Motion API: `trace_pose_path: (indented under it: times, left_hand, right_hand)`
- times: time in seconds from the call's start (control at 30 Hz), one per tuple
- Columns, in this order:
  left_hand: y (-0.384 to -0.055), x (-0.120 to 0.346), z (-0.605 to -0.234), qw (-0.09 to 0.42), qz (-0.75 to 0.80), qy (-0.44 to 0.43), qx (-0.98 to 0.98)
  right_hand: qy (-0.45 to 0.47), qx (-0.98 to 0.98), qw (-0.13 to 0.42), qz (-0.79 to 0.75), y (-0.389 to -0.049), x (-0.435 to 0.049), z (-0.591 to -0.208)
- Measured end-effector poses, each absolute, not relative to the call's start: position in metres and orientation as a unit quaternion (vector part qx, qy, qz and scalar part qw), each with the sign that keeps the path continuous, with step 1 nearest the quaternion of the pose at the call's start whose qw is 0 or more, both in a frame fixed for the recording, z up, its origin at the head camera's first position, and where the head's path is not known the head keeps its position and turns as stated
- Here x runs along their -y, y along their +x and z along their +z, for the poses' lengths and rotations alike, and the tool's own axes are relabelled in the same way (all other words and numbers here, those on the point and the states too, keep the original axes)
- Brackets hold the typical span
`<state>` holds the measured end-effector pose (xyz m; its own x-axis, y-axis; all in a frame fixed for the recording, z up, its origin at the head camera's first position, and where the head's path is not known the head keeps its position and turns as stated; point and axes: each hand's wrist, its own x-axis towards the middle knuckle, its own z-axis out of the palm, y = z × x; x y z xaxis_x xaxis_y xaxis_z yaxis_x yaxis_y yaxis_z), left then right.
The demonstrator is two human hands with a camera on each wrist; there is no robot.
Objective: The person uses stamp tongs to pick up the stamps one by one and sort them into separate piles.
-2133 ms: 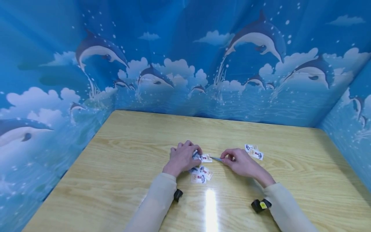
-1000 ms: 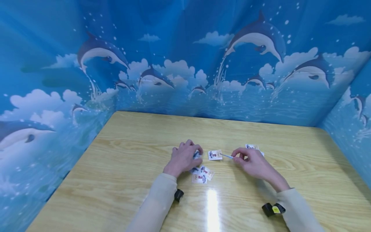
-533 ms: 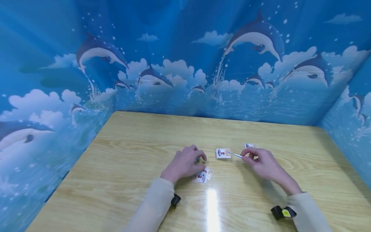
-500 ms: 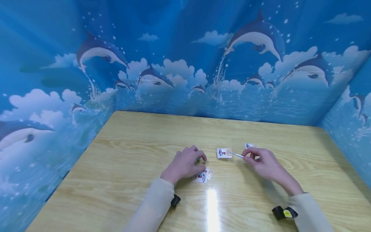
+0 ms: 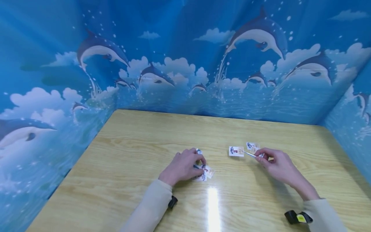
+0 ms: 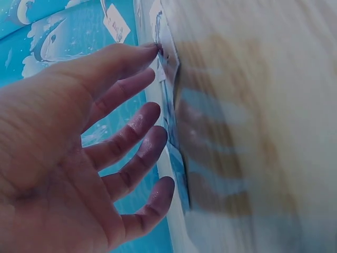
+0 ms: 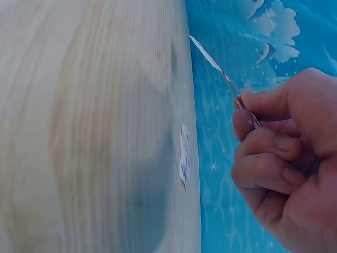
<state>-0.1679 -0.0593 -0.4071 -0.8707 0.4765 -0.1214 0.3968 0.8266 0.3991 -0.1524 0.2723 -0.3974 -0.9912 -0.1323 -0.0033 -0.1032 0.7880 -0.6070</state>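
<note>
My right hand pinches a pair of metal tweezers between thumb and fingers. Gripped at their tips is a small white card printed with a little picture; the right wrist view shows this card raised above the table. My left hand hovers low over a loose pile of similar cards, partly hiding them. In the left wrist view its fingers are relaxed and spread, and the thumb tip is right at the edge of a card.
Beyond the held card, more printed cards lie on the wooden table, partly behind my right fingers. A blue dolphin-print curtain borders the table at the back and sides. A black wrist camera hangs below my right sleeve.
The tweezers have drawn one card out from beside my left hand and carried it right, toward the cards at the right. My left hand has shifted slightly toward the near pile.
</note>
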Motion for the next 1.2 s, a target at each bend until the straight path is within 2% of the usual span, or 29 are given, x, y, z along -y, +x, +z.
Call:
trace_pose_path:
  times: [0.83, 1.2]
  left_hand:
    - [-0.168, 0.058, -0.41, 0.102, 0.18, 0.226, -0.952]
    - [-0.167, 0.058, -0.408, 0.113, 0.185, 0.216, -0.952]
  right_hand:
    - [-0.043, -0.955, -0.036, -0.291, -0.148, -0.314, -0.407]
    - [-0.022, -0.962, -0.012, -0.274, -0.151, -0.324, -0.408]
